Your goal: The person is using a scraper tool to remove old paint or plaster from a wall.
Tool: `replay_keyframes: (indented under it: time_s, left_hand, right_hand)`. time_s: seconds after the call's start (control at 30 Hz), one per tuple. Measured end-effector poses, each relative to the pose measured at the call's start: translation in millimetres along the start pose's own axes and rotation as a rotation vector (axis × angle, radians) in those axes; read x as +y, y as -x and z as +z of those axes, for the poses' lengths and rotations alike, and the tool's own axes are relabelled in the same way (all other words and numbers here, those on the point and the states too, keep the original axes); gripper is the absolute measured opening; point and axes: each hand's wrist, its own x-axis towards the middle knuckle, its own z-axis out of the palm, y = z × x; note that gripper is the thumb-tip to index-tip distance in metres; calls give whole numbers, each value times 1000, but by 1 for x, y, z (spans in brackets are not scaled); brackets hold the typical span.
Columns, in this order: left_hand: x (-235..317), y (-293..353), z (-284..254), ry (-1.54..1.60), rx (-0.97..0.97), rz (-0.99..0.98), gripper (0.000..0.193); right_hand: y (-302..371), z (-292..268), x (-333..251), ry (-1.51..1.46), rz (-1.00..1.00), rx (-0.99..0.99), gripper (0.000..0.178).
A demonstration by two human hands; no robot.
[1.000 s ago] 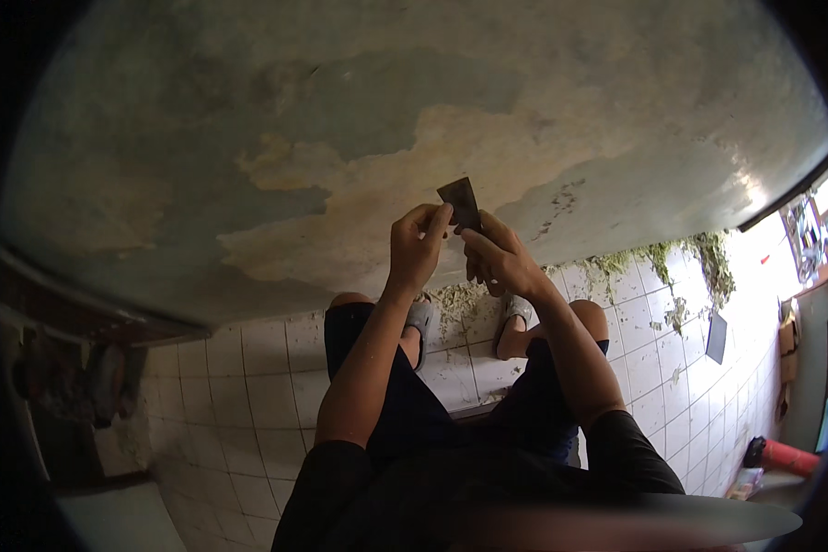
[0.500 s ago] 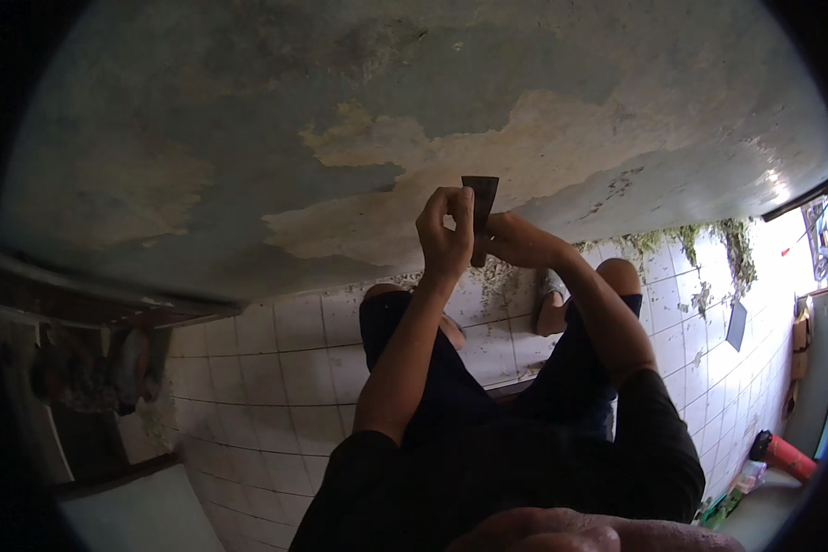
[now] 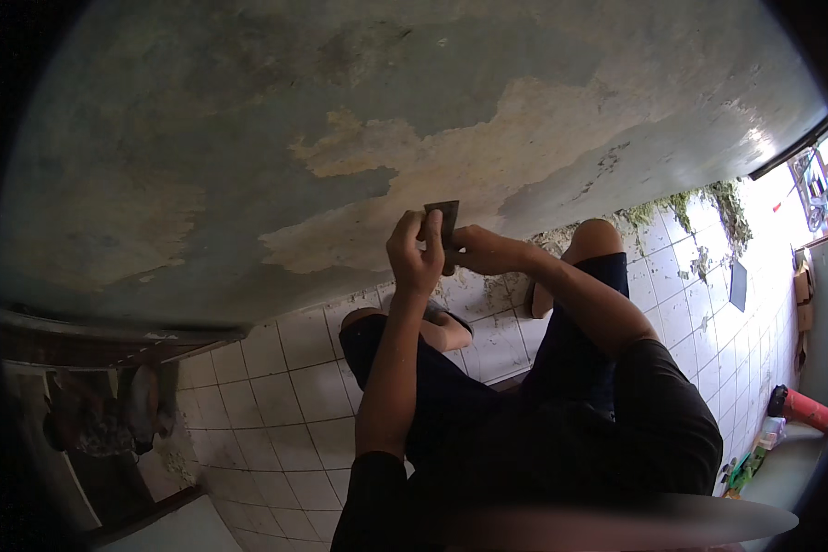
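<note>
A paint scraper (image 3: 448, 221) with a dark, flared blade points up toward the wall. My left hand (image 3: 416, 256) pinches the side of its blade, thumb and fingers closed. Lower down, my right hand (image 3: 484, 251) is closed around the handle, which mostly hides in the fingers. Beyond the blade, the grey-green wall (image 3: 248, 101) bears a large patch of bare tan plaster (image 3: 469, 170) with ragged paint edges. From this view the blade looks apart from the wall, though the exact gap is hard to judge.
Paint flakes (image 3: 497, 293) litter the white tiled floor (image 3: 294, 396) along the wall. Greenish debris (image 3: 729, 210) and a grey flat sheet (image 3: 738, 287) lie to the right. A red cylinder (image 3: 808, 409) is at far right; dark wooden trim (image 3: 110, 336) runs at left.
Both hands have come slightly down and left with the scraper, away from the wall. My knees and feet have shifted, and the whole view has tilted a little.
</note>
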Motion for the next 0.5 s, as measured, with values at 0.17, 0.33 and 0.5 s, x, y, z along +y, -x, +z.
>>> replay_keyframes:
  time_s: [0.17,0.33,0.5]
  left_hand:
    - [15,-12,2,-101,4,47,30]
    - [57,-53,12,-131,-47,91,34]
    - [68,-74,36,-124,-128,47,38]
  right_hand:
    - [4,9,1,-28,-30,63,30]
    - [24,1,-31,-335,-10,277,34]
    - [45,-1,-41,-652,-71,523,39]
